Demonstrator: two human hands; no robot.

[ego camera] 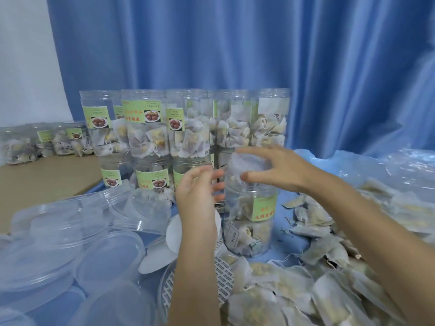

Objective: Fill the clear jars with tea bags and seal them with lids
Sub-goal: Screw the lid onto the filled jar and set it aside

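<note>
- Filling step in hand: clear jar [249, 220], upright on the blue-covered worktop [286, 196] in front of the stacked filled jars [186, 128], is judged nearly full.
- Right hand [275, 170]: grip closed on a tea bag [247, 164] held over the jar mouth.
- Left hand [200, 191]: fingers loosely spread beside the jar's upper wall, nothing held (contact cannot be told).
- Advice: the jar should be steadied while the bag is pressed below the rim, so the threads are kept free.
- Stock: loose tea bags [317, 290] heaped at right; clear lids [70, 231] at left; liner discs [175, 229] between.
</note>
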